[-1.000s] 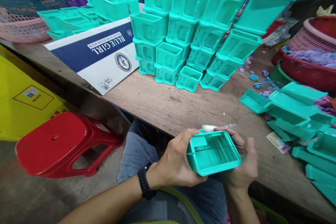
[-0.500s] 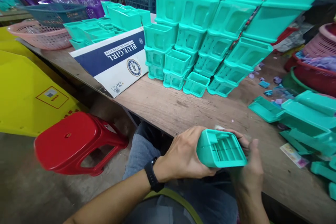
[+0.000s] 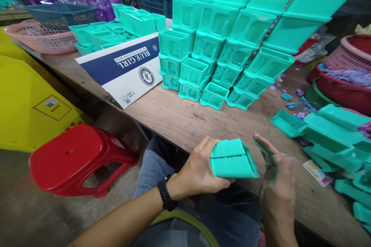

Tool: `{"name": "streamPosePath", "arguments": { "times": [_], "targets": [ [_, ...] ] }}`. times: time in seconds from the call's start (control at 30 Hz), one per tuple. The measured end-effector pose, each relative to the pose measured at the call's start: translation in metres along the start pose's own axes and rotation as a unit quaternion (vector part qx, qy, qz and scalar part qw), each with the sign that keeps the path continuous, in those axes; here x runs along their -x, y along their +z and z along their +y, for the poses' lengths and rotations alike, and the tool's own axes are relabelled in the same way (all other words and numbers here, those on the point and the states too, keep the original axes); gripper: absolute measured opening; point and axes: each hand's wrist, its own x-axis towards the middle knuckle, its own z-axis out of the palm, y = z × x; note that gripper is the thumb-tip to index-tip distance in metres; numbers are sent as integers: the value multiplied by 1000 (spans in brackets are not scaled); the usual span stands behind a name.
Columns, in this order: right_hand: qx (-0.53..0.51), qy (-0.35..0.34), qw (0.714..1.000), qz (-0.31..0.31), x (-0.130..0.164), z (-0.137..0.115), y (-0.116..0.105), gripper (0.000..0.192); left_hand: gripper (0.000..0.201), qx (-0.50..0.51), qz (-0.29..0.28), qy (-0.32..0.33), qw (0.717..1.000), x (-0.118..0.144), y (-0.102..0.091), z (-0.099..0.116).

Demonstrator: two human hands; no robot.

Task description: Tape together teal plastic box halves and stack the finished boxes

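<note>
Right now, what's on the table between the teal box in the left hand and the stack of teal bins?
Head view: only bare wooden tabletop lies between the teal box and the stack of teal bins.

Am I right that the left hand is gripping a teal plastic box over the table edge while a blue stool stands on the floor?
Not quite: the stool is red, as the head view shows. The left hand does grip the teal box at the table edge.

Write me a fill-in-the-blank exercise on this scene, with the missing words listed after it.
1. The left hand grips a teal ____ over the table edge.
2. The stool on the floor is ____.
3. The left wrist wears a black ____.
4. The right hand is ____, clear of what the left holds.

Missing words: box; red; watch; open
</note>
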Motion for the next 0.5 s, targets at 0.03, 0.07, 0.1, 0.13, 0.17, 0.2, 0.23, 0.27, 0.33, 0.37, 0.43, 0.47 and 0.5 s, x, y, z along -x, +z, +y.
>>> {"name": "streamPosePath", "arguments": {
  "times": [0.03, 0.07, 0.1, 0.13, 0.17, 0.2, 0.23, 0.27, 0.33, 0.37, 0.43, 0.47, 0.5],
  "targets": [
    [41, -44, 998, -23, -1, -6, -2, 70, 67, -4, -6, 3, 1000, -1, 0, 1],
    [78, -81, 992, -52, -1, -11, -2, 72, 65, -8, -13, 5, 1000, -1, 1, 2],
    [108, -111, 985, -81, -2, -16, -2, 73, 63, -11, -19, 6, 1000, -1, 2, 2],
    [129, -135, 977, -105, -3, -20, -1, 73, 61, -15, -24, 6, 1000, -2, 3, 3],
    [145, -151, 971, -119, -4, -23, 1, 73, 60, -17, -29, 4, 999, -2, 4, 3],
    [155, -155, 968, -125, -5, -24, 3, 73, 61, -16, -33, 0, 999, -2, 5, 3],
    [160, -149, 968, -121, -5, -26, 6, 74, 61, -16, -37, -3, 999, -1, 6, 3],
    [160, -136, 971, -115, -5, -26, 9, 74, 61, -16, -40, -5, 999, -1, 6, 2],
    [155, -104, 977, -105, -4, -26, 13, 75, 60, -16, -44, -4, 999, 0, 7, 0],
    [151, -91, 979, -100, -3, -25, 15, 74, 59, -17, -43, -3, 999, 1, 7, -1],
    [146, -78, 982, -86, -1, -24, 16, 71, 57, -26, -40, -2, 999, 1, 8, -2],
    [147, -75, 983, -78, -1, -23, 16, 70, 55, -32, -36, -3, 999, 2, 9, -3],
    [148, -73, 984, -69, -1, -22, 16, 70, 53, -37, -33, -2, 999, 2, 10, -3]
  ]
}}
